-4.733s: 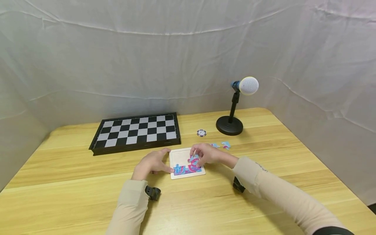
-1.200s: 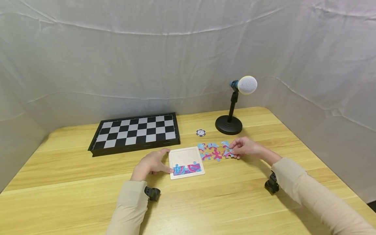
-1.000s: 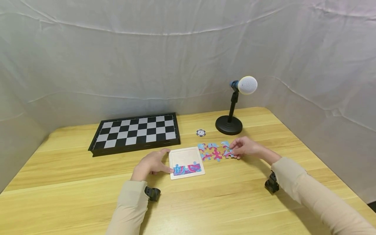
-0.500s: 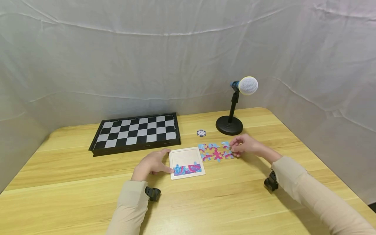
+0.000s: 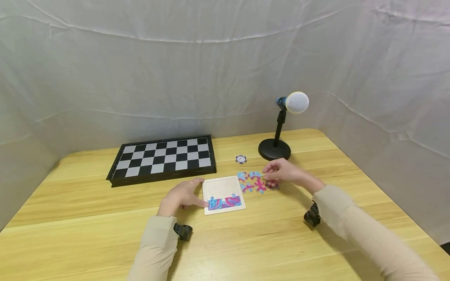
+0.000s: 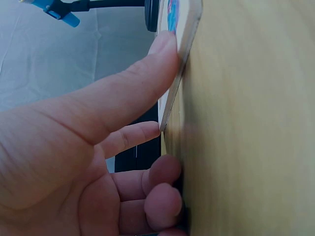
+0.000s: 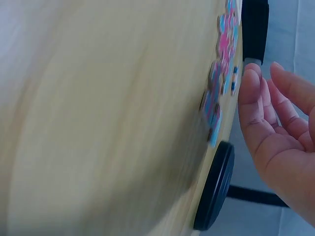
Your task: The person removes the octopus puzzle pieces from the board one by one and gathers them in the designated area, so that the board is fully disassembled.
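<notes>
A square puzzle tray point(image 5: 221, 180) with a pale frame lies on the table, a row of joined blue, pink and purple jigsaw pieces point(image 5: 233, 201) along its near side. My left hand point(image 5: 181, 196) steadies its left edge: the thumb point(image 6: 165, 51) rests on the rim and the index fingertip touches a corner. Several loose jigsaw pieces point(image 5: 260, 184) lie right of the tray. Over their right end hovers my right hand point(image 5: 284, 172), covering some of them in the head view. In the right wrist view its thumb and fingers are apart, with nothing seen between them.
A folded black-and-white chessboard point(image 5: 163, 158) lies behind and left of the tray. Beyond the loose pieces is a poker chip point(image 5: 241, 159). A microphone point(image 5: 297, 102) on a round black stand point(image 5: 274, 150) stands at the back right, close behind my right hand.
Earlier my right hand held a pink-and-blue jigsaw piece over the tray; it then moved right to the loose pieces. Since half a second ago it has shifted left above them. My left hand stays.
</notes>
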Tool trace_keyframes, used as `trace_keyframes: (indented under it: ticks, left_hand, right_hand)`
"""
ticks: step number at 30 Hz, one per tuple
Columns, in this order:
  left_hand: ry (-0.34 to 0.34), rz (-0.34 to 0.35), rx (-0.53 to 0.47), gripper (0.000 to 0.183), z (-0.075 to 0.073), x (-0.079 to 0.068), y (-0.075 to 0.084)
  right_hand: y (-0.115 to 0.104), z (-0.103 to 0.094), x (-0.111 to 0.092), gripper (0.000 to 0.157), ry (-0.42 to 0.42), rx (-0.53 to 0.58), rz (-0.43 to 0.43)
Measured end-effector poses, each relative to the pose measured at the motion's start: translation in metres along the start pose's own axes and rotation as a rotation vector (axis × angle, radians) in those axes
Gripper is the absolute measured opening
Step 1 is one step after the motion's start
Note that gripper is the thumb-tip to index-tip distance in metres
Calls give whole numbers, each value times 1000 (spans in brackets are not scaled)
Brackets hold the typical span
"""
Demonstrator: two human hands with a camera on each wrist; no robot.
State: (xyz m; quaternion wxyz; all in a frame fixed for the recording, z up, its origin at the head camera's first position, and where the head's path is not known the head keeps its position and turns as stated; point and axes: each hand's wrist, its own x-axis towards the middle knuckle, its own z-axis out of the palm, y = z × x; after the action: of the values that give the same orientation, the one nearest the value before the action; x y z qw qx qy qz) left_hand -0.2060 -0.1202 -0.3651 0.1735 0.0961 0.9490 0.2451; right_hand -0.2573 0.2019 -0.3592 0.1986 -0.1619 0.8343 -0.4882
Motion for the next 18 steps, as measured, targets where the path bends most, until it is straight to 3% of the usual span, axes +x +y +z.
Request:
trace_keyframes:
  ticks: [18]
  left_hand:
    - [-18, 23, -18, 81, 0, 1, -2]
  right_hand:
    - [-28, 43, 23, 17, -94, -12, 18]
